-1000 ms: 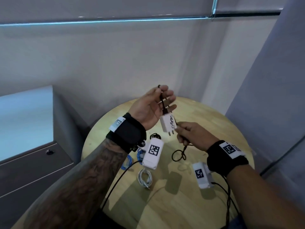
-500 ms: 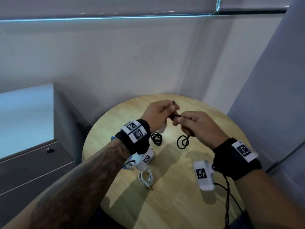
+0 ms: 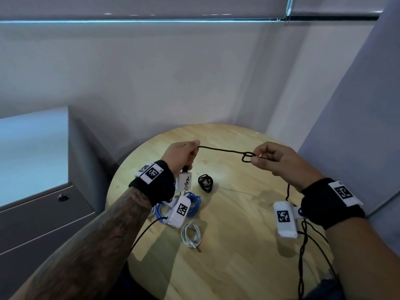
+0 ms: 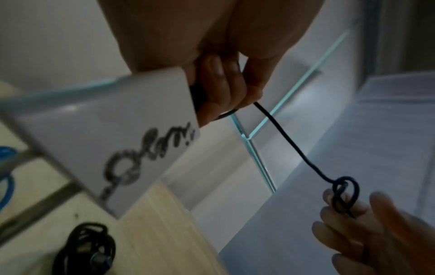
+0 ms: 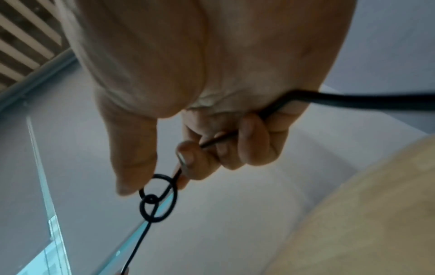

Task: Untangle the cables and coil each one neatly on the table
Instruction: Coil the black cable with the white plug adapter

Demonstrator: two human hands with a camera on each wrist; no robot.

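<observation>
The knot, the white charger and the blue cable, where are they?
knot (image 3: 248, 157): head view, its loop.
white charger (image 4: 113, 137): left wrist view, its scribbled face.
blue cable (image 3: 194, 203): head view, coil's right side.

Your right hand (image 5: 200, 89) fills top of view, seen from wrist side. Fingers (image 5: 253, 141) curled round black cable (image 5: 353, 101); cable enters from right edge, runs through fist. Thumb and forefinger pinch it just above loose knot (image 5: 157, 202) of two small linked loops. Below knot, single strand runs down to bottom edge. Round wooden table (image 5: 364, 214), its curved edge, fills lower right corner. Slatted ceiling top left.
</observation>
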